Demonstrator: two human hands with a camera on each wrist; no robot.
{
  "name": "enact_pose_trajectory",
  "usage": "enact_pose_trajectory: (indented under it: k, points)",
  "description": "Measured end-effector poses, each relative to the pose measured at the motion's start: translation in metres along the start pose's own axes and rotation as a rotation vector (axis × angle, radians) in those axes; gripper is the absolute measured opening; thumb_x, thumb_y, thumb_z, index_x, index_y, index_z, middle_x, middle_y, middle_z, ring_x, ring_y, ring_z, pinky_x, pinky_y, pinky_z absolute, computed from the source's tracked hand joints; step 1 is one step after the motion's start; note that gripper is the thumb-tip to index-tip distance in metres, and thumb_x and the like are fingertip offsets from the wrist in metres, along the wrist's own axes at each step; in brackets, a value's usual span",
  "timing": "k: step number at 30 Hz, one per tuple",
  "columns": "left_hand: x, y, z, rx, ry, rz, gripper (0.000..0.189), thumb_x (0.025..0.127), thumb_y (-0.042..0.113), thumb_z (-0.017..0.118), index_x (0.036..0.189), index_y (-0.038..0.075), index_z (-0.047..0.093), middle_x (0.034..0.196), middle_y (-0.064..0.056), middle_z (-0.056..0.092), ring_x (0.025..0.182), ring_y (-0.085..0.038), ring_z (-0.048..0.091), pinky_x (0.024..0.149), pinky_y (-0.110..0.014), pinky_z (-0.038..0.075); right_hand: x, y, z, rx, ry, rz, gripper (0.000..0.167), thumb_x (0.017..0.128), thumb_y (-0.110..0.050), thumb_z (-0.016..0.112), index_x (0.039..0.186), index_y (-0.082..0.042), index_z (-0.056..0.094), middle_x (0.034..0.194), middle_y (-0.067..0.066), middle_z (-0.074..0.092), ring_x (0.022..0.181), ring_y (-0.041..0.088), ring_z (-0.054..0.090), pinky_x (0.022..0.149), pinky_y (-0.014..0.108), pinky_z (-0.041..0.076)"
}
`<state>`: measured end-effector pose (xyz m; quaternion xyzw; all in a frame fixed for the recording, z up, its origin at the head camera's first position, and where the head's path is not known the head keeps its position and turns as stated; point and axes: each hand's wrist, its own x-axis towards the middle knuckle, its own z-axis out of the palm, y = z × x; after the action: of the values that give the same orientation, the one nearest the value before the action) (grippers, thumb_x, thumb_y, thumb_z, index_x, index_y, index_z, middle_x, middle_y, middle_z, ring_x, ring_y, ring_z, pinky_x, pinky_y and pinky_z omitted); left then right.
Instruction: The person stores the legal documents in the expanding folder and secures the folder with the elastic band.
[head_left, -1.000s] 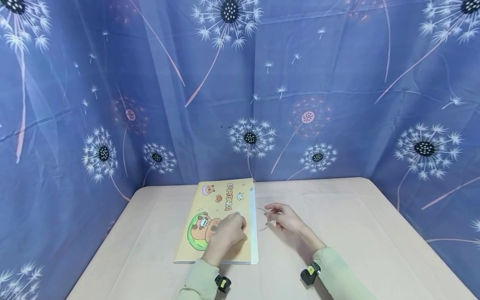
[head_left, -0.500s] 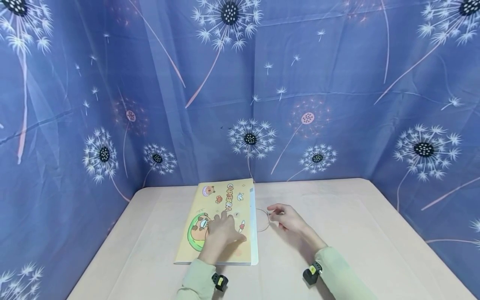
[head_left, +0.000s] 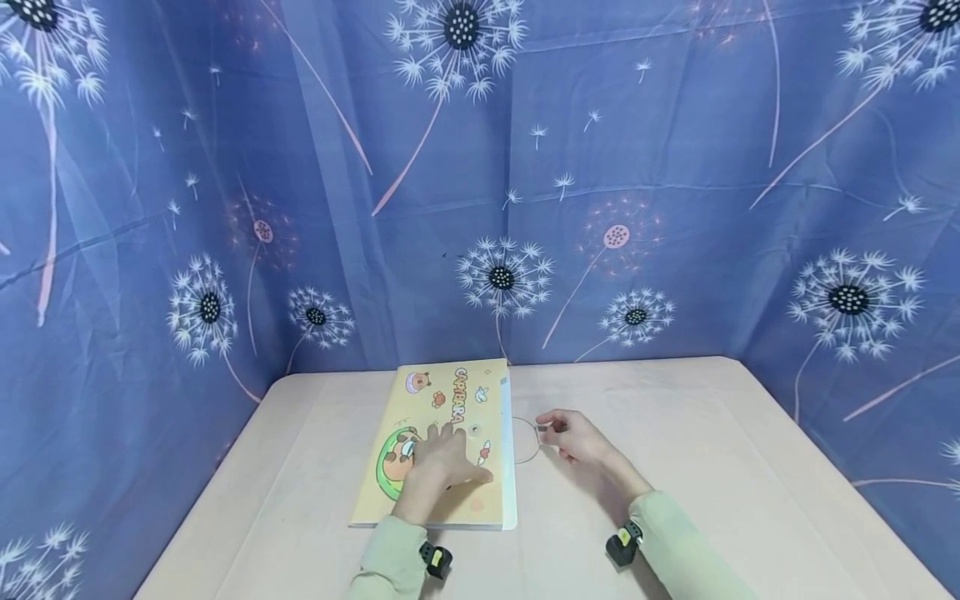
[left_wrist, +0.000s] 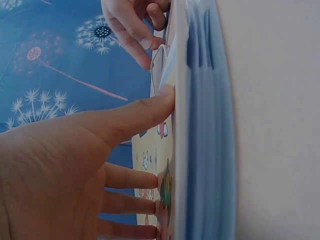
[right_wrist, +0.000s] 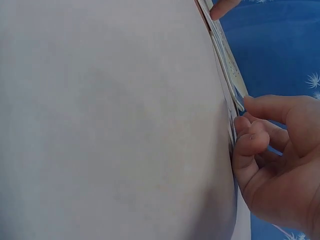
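A yellow file folder (head_left: 487, 417) with capybara drawings lies on the table. My left hand (head_left: 438, 467) rests on its cover with fingers spread and the thumb near the right edge. In the left wrist view, the thumb tip presses the cover close to the folder's edge, and several bluish inner leaves (left_wrist: 210, 125) show side-on. A thin cord loop (right_wrist: 223, 70) runs out from the folder's right side. My right hand (head_left: 573, 437) pinches the far end of this loop between thumb and fingers, just right of the folder. A small round button (head_left: 474, 429) sits on the cover.
The table (head_left: 637, 392) has a pale pinkish cover. Blue curtains (head_left: 360, 208) with dandelion prints stand behind it and along both sides. A black camera (head_left: 437, 560) is strapped to the left wrist, another camera (head_left: 622, 546) to the right.
My left hand has uncurled from near the button and moved slightly left, its fingers now spread on the cover. My right hand has shifted slightly right, still holding the cord loop.
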<state>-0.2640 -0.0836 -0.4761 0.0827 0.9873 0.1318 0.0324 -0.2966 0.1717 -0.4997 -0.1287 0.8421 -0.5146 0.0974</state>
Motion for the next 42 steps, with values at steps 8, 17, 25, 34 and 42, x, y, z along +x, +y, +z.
enact_pose_trajectory:
  k: [8,17,25,34,42]
  points:
    - [0.001,0.001,-0.001,0.012,-0.027,0.005,0.088,0.067,0.060,0.082,0.128,0.000,0.062,0.138,-0.022,0.054,0.126,-0.042,0.049,0.098,-0.060,0.044,0.000,0.002,-0.001,-0.028,-0.020,-0.011,0.036,0.093,-0.002,0.058,0.127,0.009,0.057,0.075,0.004,0.053,0.049,0.008,0.041,0.041,0.021,0.037]
    - [-0.001,0.000,-0.001,0.016,-0.045,0.006,0.087,0.070,0.059,0.080,0.130,-0.001,0.061,0.141,-0.024,0.052,0.128,-0.043,0.047,0.100,-0.060,0.044,0.001,0.002,0.000,-0.062,-0.033,-0.036,0.029,0.092,-0.001,0.060,0.119,0.007,0.065,0.072,0.006,0.059,0.045,0.008,0.039,0.040,0.020,0.037]
    - [-0.003,0.001,-0.002,0.032,-0.035,0.019,0.084,0.069,0.061,0.079,0.124,0.000,0.064,0.137,-0.024,0.055,0.122,-0.042,0.051,0.095,-0.060,0.046,0.004,-0.006,0.004,-0.094,-0.042,-0.052,0.029,0.092,-0.004,0.061,0.119,-0.001,0.069,0.087,0.011,0.069,0.043,0.007,0.038,0.039,0.020,0.035]
    - [-0.003,0.001,-0.003,0.041,-0.050,0.017,0.085,0.071,0.062,0.077,0.129,0.001,0.063,0.141,-0.025,0.052,0.127,-0.044,0.049,0.099,-0.062,0.043,0.011,-0.017,0.014,-0.136,-0.009,-0.072,0.031,0.091,-0.010,0.063,0.121,-0.003,0.068,0.085,0.009,0.064,0.048,0.008,0.043,0.041,0.018,0.037]
    - [-0.002,0.001,-0.002,0.061,-0.064,0.003,0.085,0.071,0.064,0.076,0.130,0.004,0.064,0.142,-0.024,0.051,0.125,-0.041,0.050,0.096,-0.059,0.046,0.016,-0.024,0.020,-0.179,0.025,-0.176,0.035,0.089,-0.018,0.069,0.120,0.000,0.068,0.087,0.010,0.066,0.070,0.014,0.055,0.059,0.022,0.045]
